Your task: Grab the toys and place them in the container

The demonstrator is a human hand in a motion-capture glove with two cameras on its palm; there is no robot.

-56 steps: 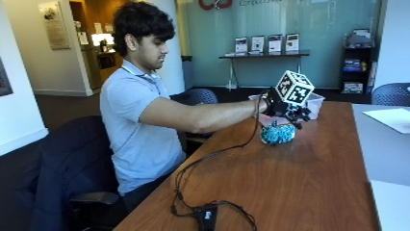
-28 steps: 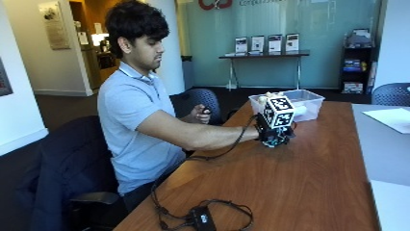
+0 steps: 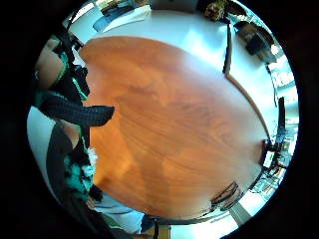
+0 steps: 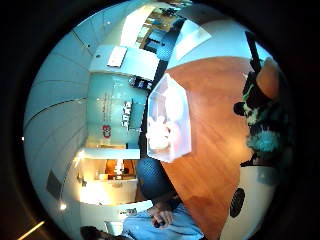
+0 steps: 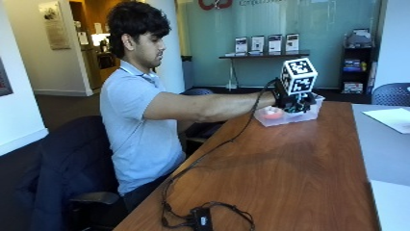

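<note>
Over the clear container (image 5: 288, 116) at the wooden tabletop's (image 5: 288, 178) far edge, the gloved right hand (image 5: 293, 100) grips a teal toy (image 4: 264, 141), pink toys (image 4: 162, 131) already inside, bare wood stretching nearer the person.

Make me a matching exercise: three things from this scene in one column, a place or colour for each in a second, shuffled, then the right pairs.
1. container
2. paper sheet
3. black cable box

A. near end of the wooden table
B. on the grey surface beside the wood
C. under the gloved right hand, far end

Pairs: 1-C, 2-B, 3-A
</note>
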